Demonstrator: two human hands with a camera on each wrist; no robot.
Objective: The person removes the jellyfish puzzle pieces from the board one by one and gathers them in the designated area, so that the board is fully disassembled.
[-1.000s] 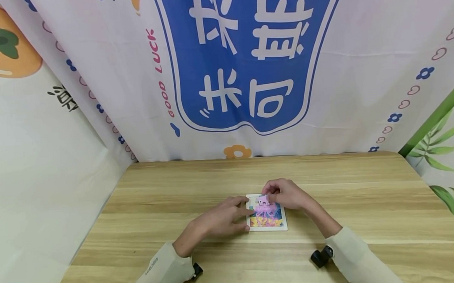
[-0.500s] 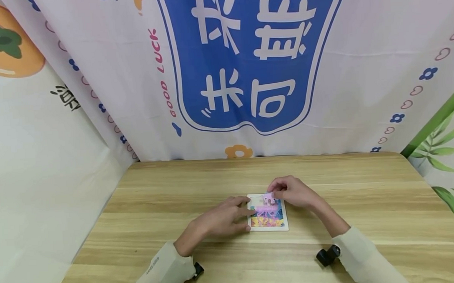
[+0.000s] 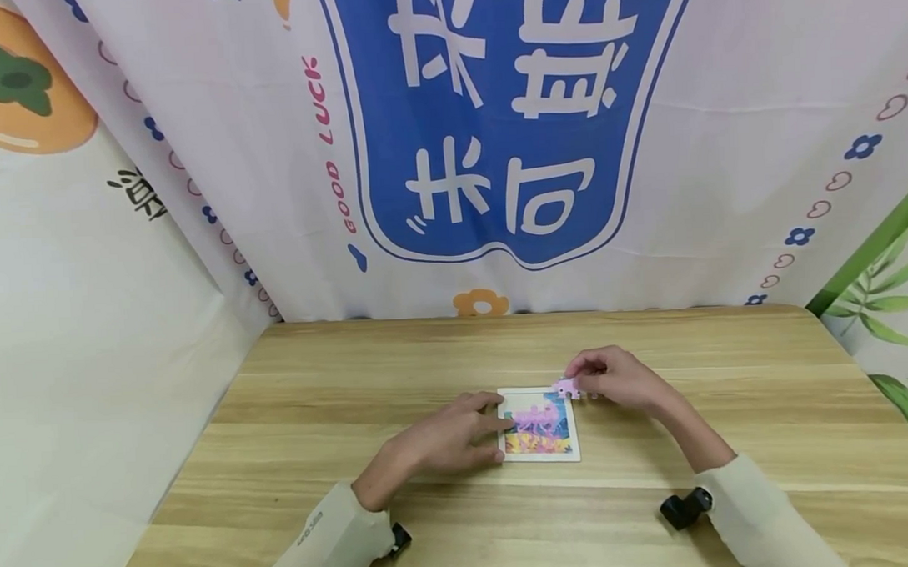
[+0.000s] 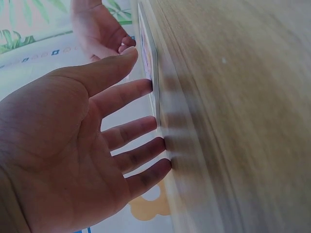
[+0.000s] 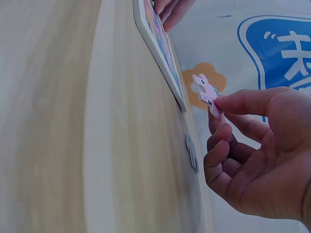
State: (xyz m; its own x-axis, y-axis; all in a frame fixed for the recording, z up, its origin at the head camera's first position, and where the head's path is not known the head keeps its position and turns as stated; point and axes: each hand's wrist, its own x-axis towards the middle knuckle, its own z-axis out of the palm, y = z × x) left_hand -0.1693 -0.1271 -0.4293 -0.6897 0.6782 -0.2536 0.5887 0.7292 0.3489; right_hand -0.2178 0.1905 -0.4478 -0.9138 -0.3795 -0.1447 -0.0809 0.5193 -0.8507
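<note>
A small square jigsaw puzzle (image 3: 537,426) with a white frame lies on the table, its picture showing pink, blue and yellow sea shapes. The upper left of its picture is a bare pale patch. My left hand (image 3: 459,432) rests at the board's left edge with fingers spread and fairly straight, as the left wrist view (image 4: 73,141) shows too. Between thumb and forefinger, my right hand (image 3: 626,382) pinches a pink puzzle piece (image 5: 206,92) with dark eye spots. In the head view that piece overlaps the board's upper right corner.
Another puzzle piece (image 5: 192,153) lies on the table beneath the right hand, mostly covered by it in the head view. The wooden table (image 3: 336,354) ends at a printed curtain (image 3: 288,264) at the back.
My right hand has carried the pink piece rightward, from over the upper part of the puzzle to its upper right corner. The left hand keeps its place on the board.
</note>
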